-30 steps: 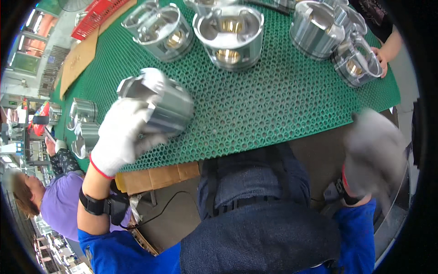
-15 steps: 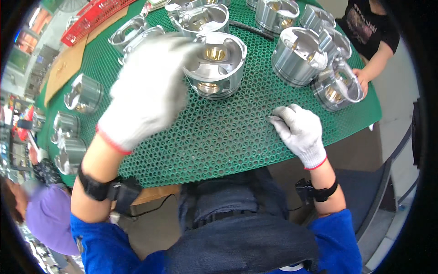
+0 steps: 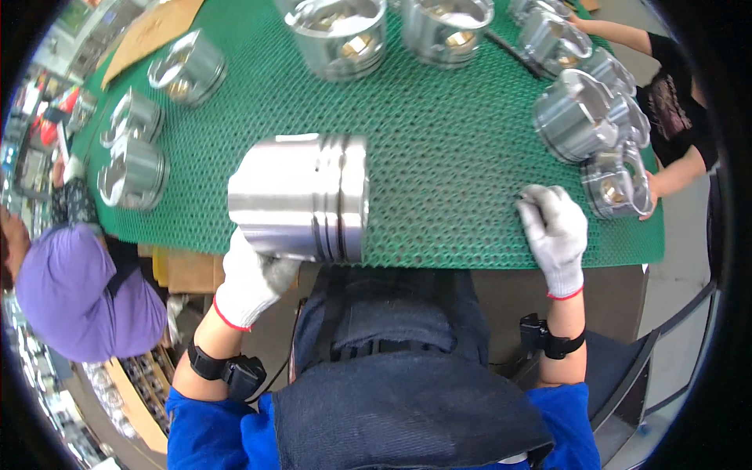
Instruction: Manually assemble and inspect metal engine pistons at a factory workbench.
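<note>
Piston [image 3: 305,200], turned sideways (grooved end to our right), sits grasped in our gloved left hand [image 3: 252,280] above the near edge of the green mat [image 3: 439,176]. Our right hand [image 3: 558,235] curls toward the near right corner; whether it pinches anything, we cannot quite tell.

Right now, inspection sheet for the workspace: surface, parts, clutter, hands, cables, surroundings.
Surface: green perforated mat
Parts: silver piston held sideways; other pistons on the mat, left, far and right
Clutter: dark rod near far pistons; cardboard piece at far left
Hands: left hand holds the silver piston; right hand at the mat, fingers curled
Cables: thin black cable by left wrist unit
Surroundings: person in purple left; person in black right
</note>
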